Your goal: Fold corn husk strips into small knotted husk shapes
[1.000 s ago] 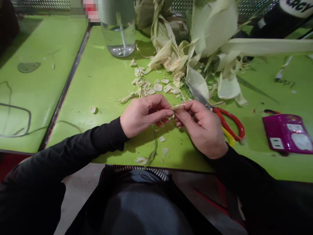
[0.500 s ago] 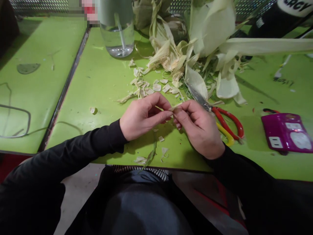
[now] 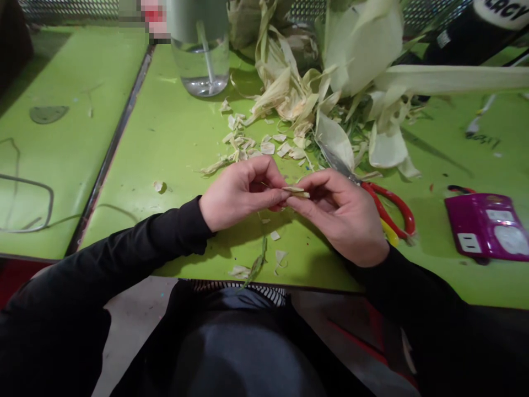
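Observation:
Both my hands meet over the near middle of the green table [image 3: 165,143]. My left hand [image 3: 239,193] and my right hand [image 3: 343,215] pinch the two ends of a small pale strip of corn husk [image 3: 295,191] between thumb and fingers. The fingers of both are closed on it. A thin green stalk [image 3: 258,263] hangs down below my hands toward the table edge. Red and yellow handled scissors [image 3: 388,212] lie on the table just behind my right hand, their blades partly under a husk.
A heap of pale corn husks [image 3: 355,66] fills the back middle, with small cut scraps [image 3: 256,146] in front. A clear water cup [image 3: 200,52] stands at the back. A purple power strip [image 3: 485,226] lies at the right. A second green table [image 3: 53,143] adjoins on the left.
My hands turned the husk strip slightly; my right hand rolled outward so the strip now lies flatter between the fingertips. Nothing else moved.

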`<state>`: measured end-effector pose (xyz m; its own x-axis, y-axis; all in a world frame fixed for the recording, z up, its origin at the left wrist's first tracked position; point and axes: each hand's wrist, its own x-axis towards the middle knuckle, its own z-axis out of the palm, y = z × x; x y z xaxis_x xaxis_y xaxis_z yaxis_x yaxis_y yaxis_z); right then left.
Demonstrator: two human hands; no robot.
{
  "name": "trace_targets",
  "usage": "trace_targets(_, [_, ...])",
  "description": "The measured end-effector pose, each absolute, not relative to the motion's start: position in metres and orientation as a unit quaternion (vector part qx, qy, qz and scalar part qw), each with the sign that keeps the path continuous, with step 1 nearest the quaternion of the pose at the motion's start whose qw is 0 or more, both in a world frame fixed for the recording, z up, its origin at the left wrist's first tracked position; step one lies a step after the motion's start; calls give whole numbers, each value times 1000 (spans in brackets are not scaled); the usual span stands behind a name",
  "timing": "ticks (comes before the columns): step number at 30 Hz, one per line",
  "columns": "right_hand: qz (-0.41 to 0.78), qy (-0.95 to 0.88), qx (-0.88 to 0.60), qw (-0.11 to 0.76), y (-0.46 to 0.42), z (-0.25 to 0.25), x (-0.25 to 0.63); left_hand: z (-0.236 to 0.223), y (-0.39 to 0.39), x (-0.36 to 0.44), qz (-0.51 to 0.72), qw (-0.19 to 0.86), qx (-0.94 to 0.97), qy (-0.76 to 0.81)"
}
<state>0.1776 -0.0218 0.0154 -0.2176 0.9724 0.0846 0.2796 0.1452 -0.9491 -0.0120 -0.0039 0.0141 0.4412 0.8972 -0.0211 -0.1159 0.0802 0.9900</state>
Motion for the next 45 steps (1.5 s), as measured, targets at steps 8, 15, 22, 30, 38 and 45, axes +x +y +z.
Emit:
trace_targets(8, [396, -642, -501, 424, -26, 17, 176, 16, -5, -10, 380, 688, 510, 349])
trace_targets(15, [465, -597, -502, 419, -22, 15, 176, 12, -7, -8, 395, 654, 543, 350])
trace_targets(22, [478, -595, -489, 422, -20, 12, 178, 13, -12, -7, 399, 606, 578, 373])
trace_targets(30, [440, -629, -479, 426, -19, 12, 178, 16, -6, -11, 365, 682, 522, 360])
trace_targets(38, [433, -630, -493, 414, -18, 13, 178, 10, -3, -10, 374, 688, 522, 337])
trace_targets(45, [456, -610, -492, 422, -17, 11, 178, 6, -6, -8, 401, 610, 591, 342])
